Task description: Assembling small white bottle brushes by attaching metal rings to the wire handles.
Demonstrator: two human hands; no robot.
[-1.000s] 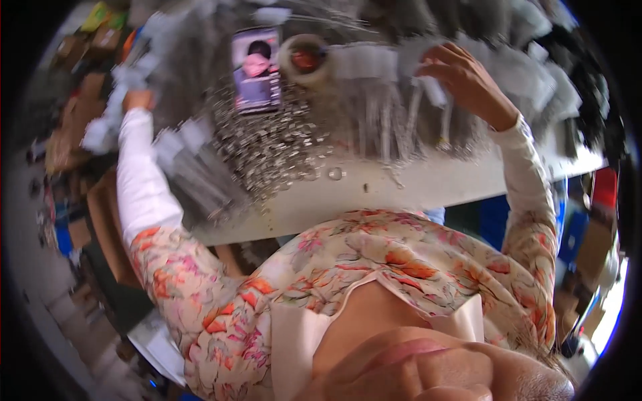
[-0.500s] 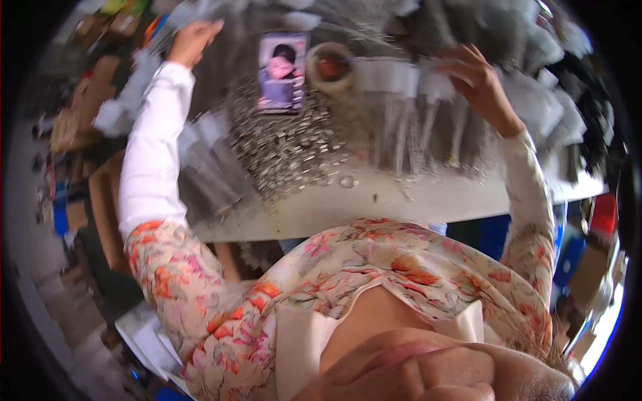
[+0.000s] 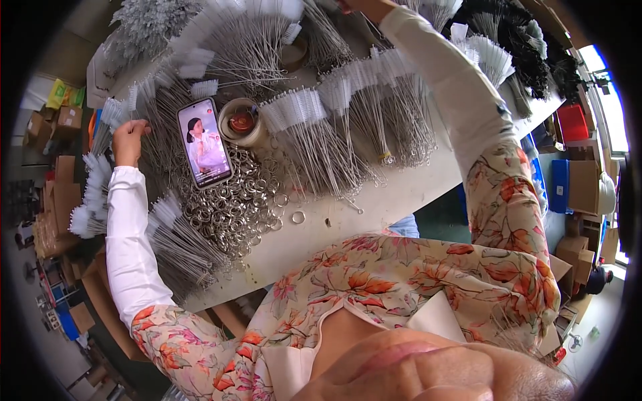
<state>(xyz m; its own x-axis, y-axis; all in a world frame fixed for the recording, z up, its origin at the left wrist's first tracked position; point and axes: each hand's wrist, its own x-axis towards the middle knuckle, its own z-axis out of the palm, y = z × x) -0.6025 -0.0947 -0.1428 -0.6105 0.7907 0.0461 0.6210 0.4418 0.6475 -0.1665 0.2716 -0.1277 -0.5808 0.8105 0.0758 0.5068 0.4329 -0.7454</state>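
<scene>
Two hands, both stretched far out across the bench [image 3: 401, 200], one to each side. My left hand [image 3: 128, 139] is curled into a loose fist at the bench's left edge, closed among the white tips of a brush bundle [image 3: 107, 117]; I cannot tell whether it has one brush pinched or several. My right hand [image 3: 364, 5] is mostly cut off at the top rim (only a bit of it shows above the white sleeve), so I cannot tell its grip; it reaches over the far brush bundles [image 3: 348, 113]. Between the arms, a phone [image 3: 204, 142] lies face up on a heap of metal rings [image 3: 227, 207], probably so it stays in view while I work. Just beside it stands a tape roll [image 3: 242, 122]. Brushes lie fanned with bristles outward, wire stems toward the rings, handy for threading, I judge.
</scene>
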